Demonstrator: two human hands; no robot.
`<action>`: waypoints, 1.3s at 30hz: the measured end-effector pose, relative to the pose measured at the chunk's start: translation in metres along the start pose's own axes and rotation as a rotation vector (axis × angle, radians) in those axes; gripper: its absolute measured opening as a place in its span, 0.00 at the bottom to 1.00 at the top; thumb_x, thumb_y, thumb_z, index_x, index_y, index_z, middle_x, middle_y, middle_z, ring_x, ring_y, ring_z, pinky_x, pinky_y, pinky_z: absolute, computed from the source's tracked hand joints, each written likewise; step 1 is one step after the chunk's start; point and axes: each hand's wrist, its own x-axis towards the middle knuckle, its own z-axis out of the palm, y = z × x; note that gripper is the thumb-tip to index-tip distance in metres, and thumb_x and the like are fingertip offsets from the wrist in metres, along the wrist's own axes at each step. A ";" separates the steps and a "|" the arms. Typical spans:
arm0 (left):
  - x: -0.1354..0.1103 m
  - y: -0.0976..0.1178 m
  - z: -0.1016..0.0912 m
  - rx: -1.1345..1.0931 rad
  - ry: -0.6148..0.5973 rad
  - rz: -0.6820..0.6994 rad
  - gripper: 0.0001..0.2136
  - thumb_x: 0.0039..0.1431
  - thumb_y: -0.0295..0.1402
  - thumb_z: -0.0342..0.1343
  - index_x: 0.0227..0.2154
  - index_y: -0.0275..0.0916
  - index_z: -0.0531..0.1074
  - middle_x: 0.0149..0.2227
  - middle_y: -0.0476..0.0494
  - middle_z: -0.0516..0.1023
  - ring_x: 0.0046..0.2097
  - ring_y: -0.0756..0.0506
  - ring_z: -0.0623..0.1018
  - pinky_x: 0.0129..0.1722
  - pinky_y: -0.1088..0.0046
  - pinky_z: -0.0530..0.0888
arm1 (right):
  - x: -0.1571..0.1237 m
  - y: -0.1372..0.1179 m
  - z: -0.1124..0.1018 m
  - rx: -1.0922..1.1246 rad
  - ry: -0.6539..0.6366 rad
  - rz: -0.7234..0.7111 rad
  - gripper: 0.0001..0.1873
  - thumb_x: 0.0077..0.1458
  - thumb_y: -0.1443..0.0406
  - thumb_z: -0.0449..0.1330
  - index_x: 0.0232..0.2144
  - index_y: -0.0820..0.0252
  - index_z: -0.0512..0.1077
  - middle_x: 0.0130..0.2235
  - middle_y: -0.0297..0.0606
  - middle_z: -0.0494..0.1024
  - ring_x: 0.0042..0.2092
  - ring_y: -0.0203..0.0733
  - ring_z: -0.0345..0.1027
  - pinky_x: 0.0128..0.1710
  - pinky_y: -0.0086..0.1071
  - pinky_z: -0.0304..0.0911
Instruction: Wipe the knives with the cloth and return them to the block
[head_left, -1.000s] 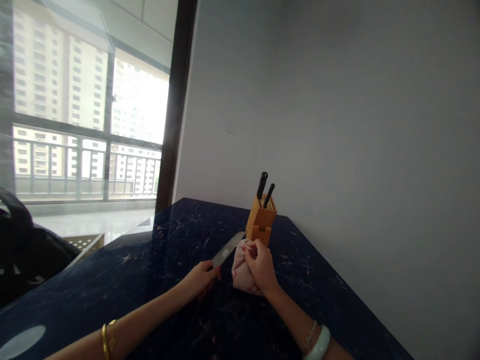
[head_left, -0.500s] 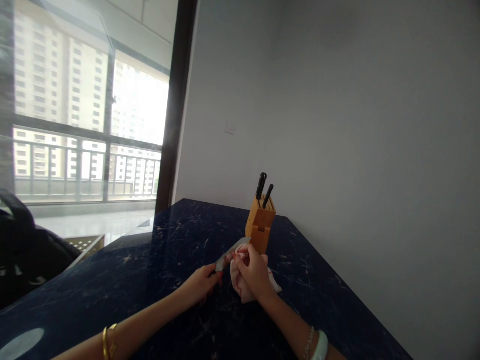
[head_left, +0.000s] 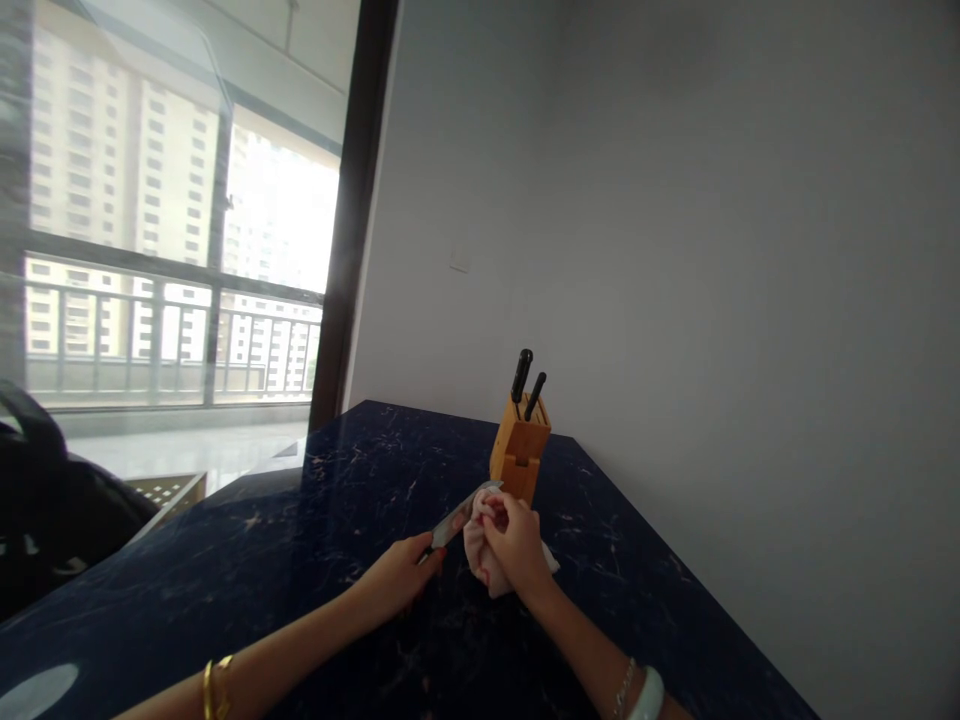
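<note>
My left hand [head_left: 394,578] is shut around the handle of a kitchen knife [head_left: 456,520], whose broad steel blade points up and to the right. My right hand [head_left: 517,545] grips a crumpled pink cloth [head_left: 480,560] and presses it against the far end of the blade. The cloth hides part of the blade, and the cloth's lower edge rests on the dark marble countertop [head_left: 247,540]. Just behind my right hand stands a wooden knife block [head_left: 519,455] holding two black-handled knives [head_left: 521,376].
The countertop's right side meets a grey wall [head_left: 675,250]. On the left are a glass door with a dark frame [head_left: 352,220] and a balcony railing [head_left: 172,340]. A dark bag [head_left: 45,490] sits beyond the counter's left edge.
The knife blade has dropped to a flatter angle since the earliest frame. My right hand and the pink cloth have closed onto the blade, and a cloth corner now shows to the right.
</note>
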 end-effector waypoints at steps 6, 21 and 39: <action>0.000 -0.001 0.000 0.011 -0.020 0.012 0.13 0.53 0.42 0.43 0.26 0.38 0.67 0.18 0.53 0.67 0.18 0.51 0.68 0.16 0.79 0.62 | -0.010 -0.008 0.003 -0.055 0.017 -0.079 0.14 0.44 0.66 0.56 0.37 0.57 0.65 0.33 0.36 0.70 0.37 0.43 0.63 0.39 0.36 0.54; 0.000 -0.005 0.002 0.037 -0.051 0.042 0.14 0.54 0.42 0.42 0.29 0.39 0.67 0.17 0.53 0.67 0.16 0.52 0.67 0.14 0.80 0.62 | -0.011 -0.019 -0.005 -0.017 -0.079 -0.313 0.04 0.49 0.69 0.56 0.29 0.57 0.67 0.33 0.34 0.70 0.38 0.41 0.58 0.40 0.34 0.50; -0.004 -0.001 0.000 0.091 -0.049 0.059 0.15 0.55 0.43 0.41 0.29 0.38 0.67 0.20 0.51 0.71 0.20 0.49 0.71 0.20 0.77 0.64 | -0.010 -0.023 -0.004 -0.124 -0.112 -0.307 0.06 0.51 0.69 0.54 0.33 0.56 0.66 0.34 0.34 0.70 0.39 0.41 0.59 0.39 0.34 0.51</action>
